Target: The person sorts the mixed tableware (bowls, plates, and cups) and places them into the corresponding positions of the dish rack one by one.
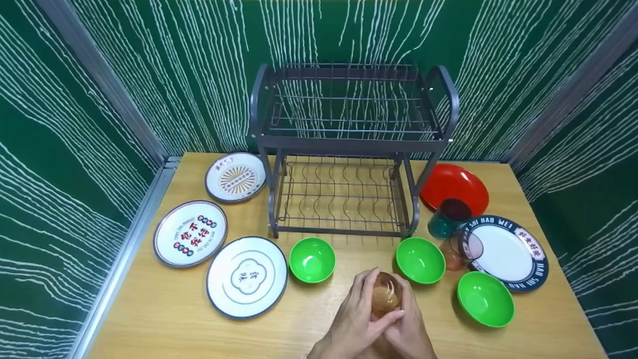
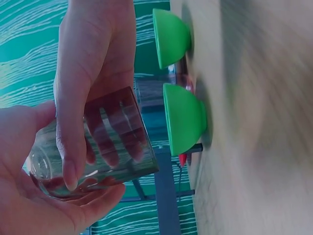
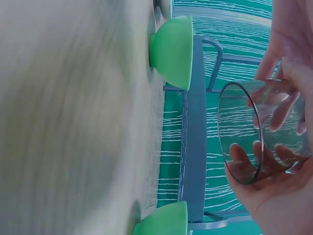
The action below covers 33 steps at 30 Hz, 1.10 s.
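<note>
two hands [image 1: 355,316] [image 1: 409,321] over wooden table [image 1: 159,304] amid white-streaked green walls [image 1: 329,30]

Drinking glass [image 2: 110,132], one, transparent, mouth down, slightly tilted, held above the table [image 2: 259,127]; left hand [image 2: 32,210] gripping the base end, right hand [image 2: 95,58] round the wall, its fingers showing through. Green bowl [image 2: 185,119], upright on the table, short of its far edge; second green bowl [image 2: 171,38], likewise, apart from it. Rack [image 2: 168,200], dark, partly hidden, by the far edge. Backdrop [image 2: 29,44], green, streaked white.
</note>
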Each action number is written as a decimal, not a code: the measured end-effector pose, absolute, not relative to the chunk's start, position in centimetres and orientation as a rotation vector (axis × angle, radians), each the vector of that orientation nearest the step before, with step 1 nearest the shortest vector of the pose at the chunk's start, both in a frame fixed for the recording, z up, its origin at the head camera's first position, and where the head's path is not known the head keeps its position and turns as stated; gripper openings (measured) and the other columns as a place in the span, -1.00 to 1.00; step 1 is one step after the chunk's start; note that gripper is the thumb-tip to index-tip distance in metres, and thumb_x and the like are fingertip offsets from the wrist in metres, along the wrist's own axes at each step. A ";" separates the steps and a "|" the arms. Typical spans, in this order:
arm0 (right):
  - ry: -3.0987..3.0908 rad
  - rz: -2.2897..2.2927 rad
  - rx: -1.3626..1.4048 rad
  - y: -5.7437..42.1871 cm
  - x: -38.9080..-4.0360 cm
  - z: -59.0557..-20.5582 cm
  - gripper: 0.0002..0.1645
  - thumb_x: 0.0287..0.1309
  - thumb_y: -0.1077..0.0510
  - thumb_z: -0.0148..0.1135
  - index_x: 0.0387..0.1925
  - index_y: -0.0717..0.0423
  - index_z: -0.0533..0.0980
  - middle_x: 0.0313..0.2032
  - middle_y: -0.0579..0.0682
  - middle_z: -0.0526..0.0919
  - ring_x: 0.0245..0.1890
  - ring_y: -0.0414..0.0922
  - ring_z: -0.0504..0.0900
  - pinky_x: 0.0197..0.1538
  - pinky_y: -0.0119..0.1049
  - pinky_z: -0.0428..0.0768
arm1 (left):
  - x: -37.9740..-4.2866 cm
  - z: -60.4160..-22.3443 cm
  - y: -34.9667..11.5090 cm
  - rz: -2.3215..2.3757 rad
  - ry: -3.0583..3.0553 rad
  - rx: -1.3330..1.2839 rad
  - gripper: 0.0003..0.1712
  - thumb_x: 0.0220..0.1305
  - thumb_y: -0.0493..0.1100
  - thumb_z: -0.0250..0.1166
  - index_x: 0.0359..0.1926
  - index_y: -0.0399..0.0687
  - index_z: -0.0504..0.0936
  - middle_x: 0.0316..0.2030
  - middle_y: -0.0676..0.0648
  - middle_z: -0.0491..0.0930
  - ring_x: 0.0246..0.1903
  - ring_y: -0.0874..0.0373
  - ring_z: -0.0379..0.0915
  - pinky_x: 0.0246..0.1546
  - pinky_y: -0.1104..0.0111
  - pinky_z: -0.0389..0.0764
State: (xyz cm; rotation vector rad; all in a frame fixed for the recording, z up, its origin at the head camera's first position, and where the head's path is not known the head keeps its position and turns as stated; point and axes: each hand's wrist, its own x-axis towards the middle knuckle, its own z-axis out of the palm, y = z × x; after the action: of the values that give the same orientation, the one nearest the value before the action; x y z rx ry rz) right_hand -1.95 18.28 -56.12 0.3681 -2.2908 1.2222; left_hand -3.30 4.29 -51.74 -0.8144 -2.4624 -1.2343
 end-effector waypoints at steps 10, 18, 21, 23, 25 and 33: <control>-2.302 1.261 0.428 17.8 -3.3 -54.8 0.08 -0.42 0.40 0.56 0.26 0.29 0.24 0.15 0.12 0.43 0.13 -0.07 0.46 0.21 -0.50 0.32 | -4.0 -51.4 3.4 -1.189 -2.459 -0.725 -0.08 0.19 0.28 0.22 0.40 -0.05 0.11 0.23 -0.09 0.28 0.19 0.13 0.30 0.13 0.29 0.44; -2.261 1.243 0.459 17.6 -5.8 -54.5 0.08 -0.48 0.32 0.65 0.19 0.35 0.29 0.06 0.13 0.49 0.06 -0.08 0.48 0.17 -0.56 0.32 | -4.4 -50.6 2.0 -1.204 -2.405 -0.595 -0.21 0.25 0.19 0.21 0.36 -0.07 0.21 0.19 -0.04 0.32 0.17 0.15 0.31 0.14 0.28 0.43; -2.262 1.233 0.451 17.6 -6.7 -54.2 0.07 -0.44 0.25 0.65 0.21 0.29 0.29 0.07 0.07 0.49 0.07 -0.10 0.47 0.18 -0.53 0.31 | -4.5 -50.5 1.2 -1.213 -2.384 -0.546 -0.27 0.26 0.16 0.21 0.32 -0.09 0.28 0.18 -0.02 0.35 0.18 0.17 0.31 0.15 0.30 0.42; -2.269 1.211 0.441 17.6 -7.2 -54.1 0.07 -0.39 0.19 0.65 0.23 0.25 0.28 0.08 0.03 0.48 0.07 -0.11 0.46 0.18 -0.51 0.30 | -4.5 -50.4 0.7 -1.209 -2.365 -0.512 -0.31 0.26 0.13 0.22 0.29 -0.09 0.31 0.17 -0.02 0.37 0.17 0.16 0.33 0.14 0.28 0.43; -2.268 1.205 0.443 17.7 -7.8 -54.0 0.07 -0.36 0.15 0.64 0.24 0.25 0.27 0.09 0.04 0.48 0.07 -0.08 0.45 0.19 -0.48 0.31 | -4.5 -50.4 0.2 -1.206 -2.350 -0.476 -0.35 0.26 0.12 0.23 0.28 -0.07 0.34 0.15 -0.02 0.38 0.16 0.16 0.34 0.14 0.28 0.43; -2.228 1.234 0.467 17.3 -10.1 -52.4 0.05 -0.34 0.20 0.63 0.22 0.31 0.26 0.08 0.07 0.49 0.05 -0.08 0.49 0.15 -0.48 0.37 | -4.4 -50.6 -1.5 -1.264 -2.321 -0.373 -0.51 0.29 0.02 0.23 0.20 -0.01 0.44 0.08 0.05 0.45 0.08 0.19 0.40 0.07 0.32 0.48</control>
State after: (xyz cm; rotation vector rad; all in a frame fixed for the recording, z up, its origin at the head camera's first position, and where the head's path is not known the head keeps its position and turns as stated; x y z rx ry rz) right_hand -10.06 17.30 -52.41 0.4675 -2.2284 1.2340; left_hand -4.37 -1.52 -50.63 -0.3725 -2.3209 -1.2645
